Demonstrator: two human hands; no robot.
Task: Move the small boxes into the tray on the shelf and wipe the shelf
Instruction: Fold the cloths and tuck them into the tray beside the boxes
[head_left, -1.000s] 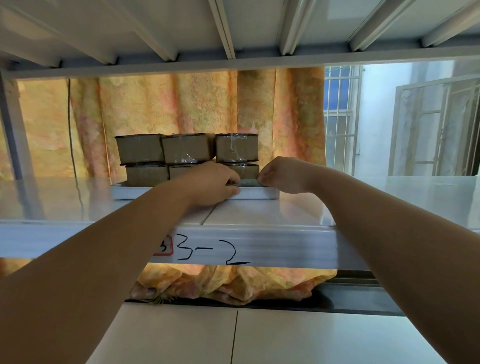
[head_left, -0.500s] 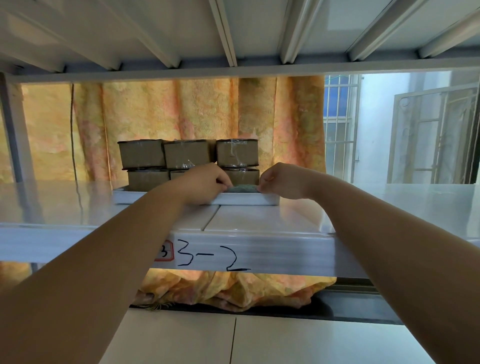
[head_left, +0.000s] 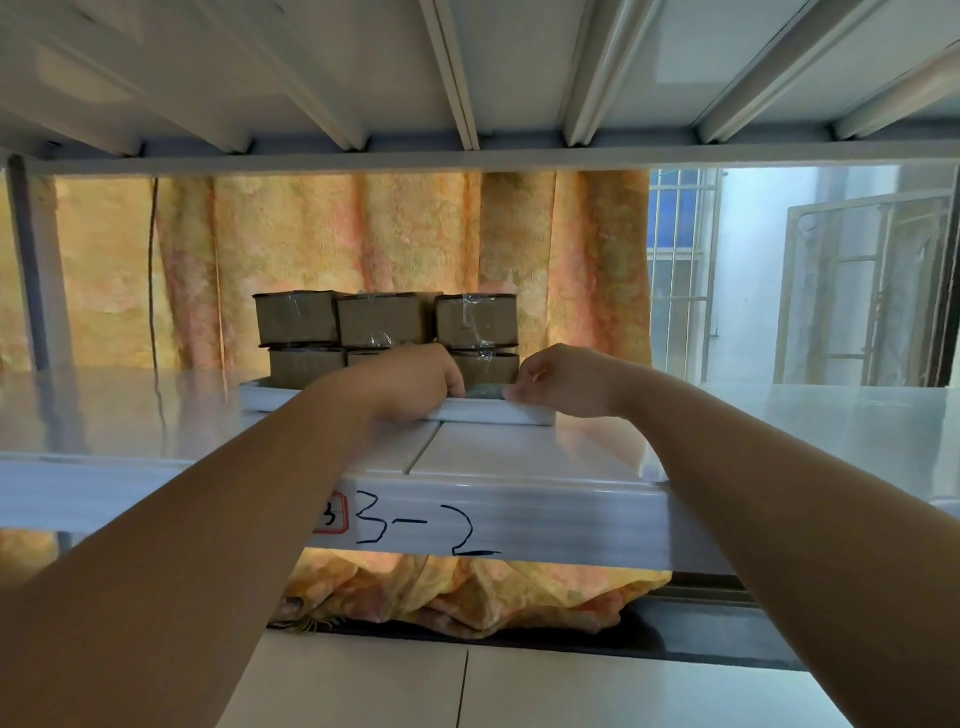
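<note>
**Boxes stacked in the tray, both hands on a cloth at its front rim**

The small boxes (head_left: 384, 325) sit in the white tray (head_left: 519, 414) in two layers, three across, and the upper row rises well above the tray's low wall. The tray rests on the shelf (head_left: 519, 452), set back from the front edge, with a bare strip of shelf between that edge and the tray's front wall.

A small greenish cloth (head_left: 485, 392) lies along the front rim, just in front of the right-hand lower box. The left hand (head_left: 415, 384) has its fingers curled over the rim and grasps the cloth's left end. The right hand (head_left: 566, 382) pinches the right end with curled fingers. Both forearms cross the shelf's front edge.

Open shelf surface runs to either side of the tray, wider on the right. The front lip of the shelf carries a handwritten "3-2" beside a red-bordered label (head_left: 332, 514). The ribbed underside of the upper shelf (head_left: 467, 78) sits well above the top boxes. An orange curtain (head_left: 415, 234) hangs behind, with a barred window (head_left: 680, 270) to its right. A lower shelf (head_left: 571, 686) shows beneath.
</note>
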